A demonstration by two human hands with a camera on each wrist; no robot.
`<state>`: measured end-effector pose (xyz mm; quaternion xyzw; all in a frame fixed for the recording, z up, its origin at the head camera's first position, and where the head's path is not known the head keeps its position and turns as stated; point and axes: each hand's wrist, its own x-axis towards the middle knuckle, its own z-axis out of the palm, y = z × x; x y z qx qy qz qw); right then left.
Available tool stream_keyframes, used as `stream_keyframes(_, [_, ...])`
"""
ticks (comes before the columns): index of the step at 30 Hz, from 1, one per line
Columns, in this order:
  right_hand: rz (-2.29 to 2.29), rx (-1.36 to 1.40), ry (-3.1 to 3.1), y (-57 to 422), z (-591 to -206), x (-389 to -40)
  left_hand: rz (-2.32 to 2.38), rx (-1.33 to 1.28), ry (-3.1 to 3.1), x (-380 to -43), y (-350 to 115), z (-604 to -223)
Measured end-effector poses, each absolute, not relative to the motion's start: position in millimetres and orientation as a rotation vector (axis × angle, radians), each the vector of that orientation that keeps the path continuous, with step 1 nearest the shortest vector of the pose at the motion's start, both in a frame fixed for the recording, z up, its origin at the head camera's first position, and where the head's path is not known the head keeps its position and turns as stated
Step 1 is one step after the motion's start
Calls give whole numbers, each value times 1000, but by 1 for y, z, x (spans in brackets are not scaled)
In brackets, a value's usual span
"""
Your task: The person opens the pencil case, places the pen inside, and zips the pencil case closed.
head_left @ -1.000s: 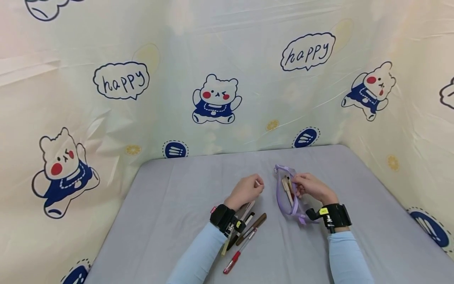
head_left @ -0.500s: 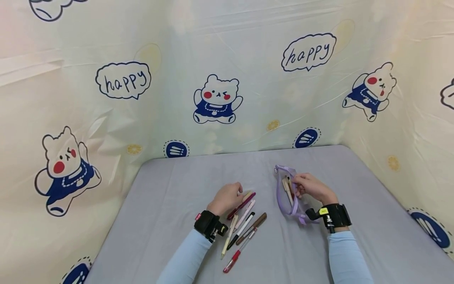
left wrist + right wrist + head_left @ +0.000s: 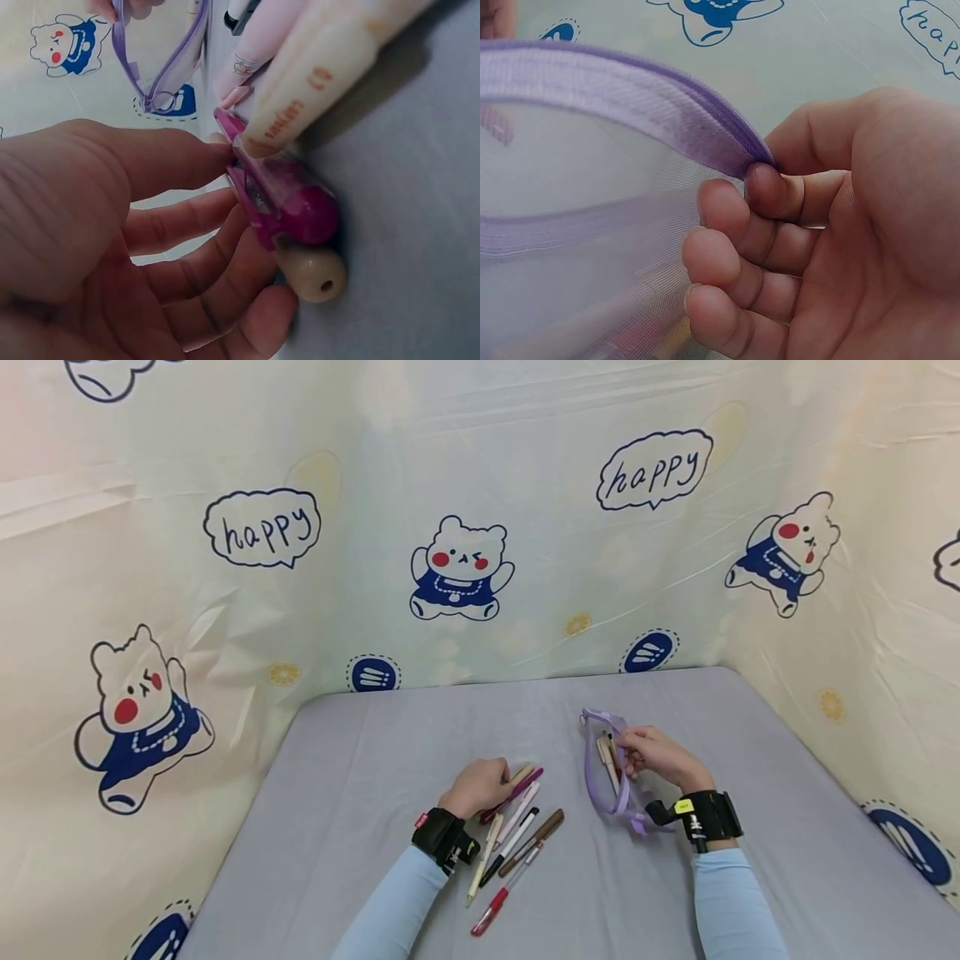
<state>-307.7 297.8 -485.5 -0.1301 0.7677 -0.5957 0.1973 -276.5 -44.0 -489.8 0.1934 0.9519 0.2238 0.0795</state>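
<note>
L hand (image 3: pixel 477 787) on magenta pen (image 3: pixel 298 202); clip (image 3: pixel 263 228) clear L-wrist cam only.

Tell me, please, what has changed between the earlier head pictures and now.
The left hand has moved left and slightly down in the head view, away from the pouch to the loose pens; its thumb now touches the magenta pen, though whether it grips it is unclear. The right hand still pinches the pouch's rim, and the red pen lies about where it was.
</note>
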Motion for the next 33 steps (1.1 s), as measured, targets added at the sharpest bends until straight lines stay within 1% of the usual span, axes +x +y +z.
stream_keyframes(15, [-1667,-360,2184,298,-484,-304,656,539,2784,-279,-44,-483])
stream_keyframes(26, [-1679,-348,2187,298,-483,-305,891,440,2638,-295,-43,-484])
stream_keyframes(33, [-1678,-343,2176,297,-483,-303,1190,374,2491,-303,-29,-488])
